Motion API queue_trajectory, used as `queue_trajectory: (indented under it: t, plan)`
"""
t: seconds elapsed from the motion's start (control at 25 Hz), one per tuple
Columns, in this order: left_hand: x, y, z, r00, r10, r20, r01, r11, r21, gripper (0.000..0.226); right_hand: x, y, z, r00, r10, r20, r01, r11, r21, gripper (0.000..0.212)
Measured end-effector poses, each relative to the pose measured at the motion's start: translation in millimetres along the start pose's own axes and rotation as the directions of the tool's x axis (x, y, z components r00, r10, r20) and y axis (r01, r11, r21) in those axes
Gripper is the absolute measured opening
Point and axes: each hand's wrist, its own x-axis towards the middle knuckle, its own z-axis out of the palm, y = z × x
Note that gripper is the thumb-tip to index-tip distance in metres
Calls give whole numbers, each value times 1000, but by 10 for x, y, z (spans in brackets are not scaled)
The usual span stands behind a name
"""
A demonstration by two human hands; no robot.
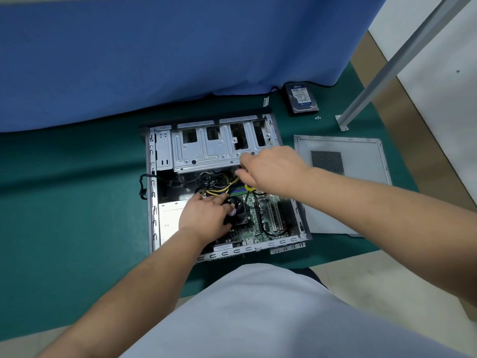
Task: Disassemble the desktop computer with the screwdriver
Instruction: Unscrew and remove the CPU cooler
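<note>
From the head view we see the open desktop computer lying on a green mat. Our left hand rests on the black cooler fan, fingers relaxed. Our right hand, beyond and right of it, grips the yellow-handled screwdriver over the cables. Right of that hand lies the removed side panel; beyond it, a hard drive.

Likely repair workshop, green mat, blue curtain
</note>
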Motion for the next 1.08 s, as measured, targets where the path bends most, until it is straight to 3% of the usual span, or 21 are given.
queue_trajectory:
  t: [0.08, 0.16, 0.24, 0.32, 0.4, 0.48, 0.56, 0.6, 0.68, 0.76, 0.84, 0.88, 0.92, 1.0, 1.08]
  plan:
    - [-3, -2, -3, 1000, 0, 0, 0, 1000, 0, 53, 2, 108, -58, 958, -258, 124, 244, 962, 123, 35]
    - [-4, 1, -10, 1000, 0, 0, 0, 1000, 2, 53, -36, 181, -136, 914, -373, 157, 350, 924, 156, 33]
    - [-5, 1, -9, 1000, 3, 0, -3, 1000, 6, 52, -87, 136, -122, 952, -298, 73, 291, 953, 88, 42]
    - [-4, 1, -10, 1000, 4, 1, -4, 1000, 9, 53, -106, 25, -91, 996, -86, 22, 87, 996, -38, 61]
    - [-5, 4, -9, 1000, 1, -1, -1, 1000, 9, 53, -82, -27, -56, 1000, 2, 12, -2, 999, -55, 61]
    - [-6, 4, -7, 1000, -3, -3, 3, 1000, 7, 53, -40, 21, -37, 984, -179, 23, 179, 983, -33, 45]
    - [-4, 3, -8, 1000, -3, -4, 3, 1000, 4, 54, -37, 108, -96, 916, -392, 83, 393, 920, -2, 35]
    - [-5, 3, -6, 1000, -3, -5, 3, 1000, 5, 54, -30, 157, -124, 904, -411, 114, 410, 911, 38, 36]
    - [-8, 4, -1, 1000, -5, -9, 5, 1000, 4, 54, -34, 178, -159, 930, -335, 154, 304, 933, 195, 42]
    - [-9, 7, 1, 1000, -6, -10, 6, 1000, 2, 54, -45, 90, -109, 983, -114, 145, 56, 933, 356, 45]
    - [-6, 7, 7, 1000, -3, -10, 3, 1000, 6, 55, -18, -2, -69, 988, 112, 109, -143, 932, 335, 56]
    - [-3, 3, 8, 1000, -2, -11, 2, 1000, 7, 55, -1, -25, -53, 985, 147, 92, -168, 941, 293, 56]
    - [-1, 2, 11, 1000, -1, -12, 1, 1000, 5, 55, 6, -31, -43, 991, 109, 82, -126, 958, 256, 51]
    - [-3, 2, 18, 1000, -3, -12, 3, 1000, 4, 54, 0, 16, -98, 988, -101, 119, 82, 985, 154, 38]
    - [0, 1, 15, 1000, -5, -14, 5, 1000, -3, 54, 9, 117, -165, 938, -262, 226, 249, 965, 88, 32]
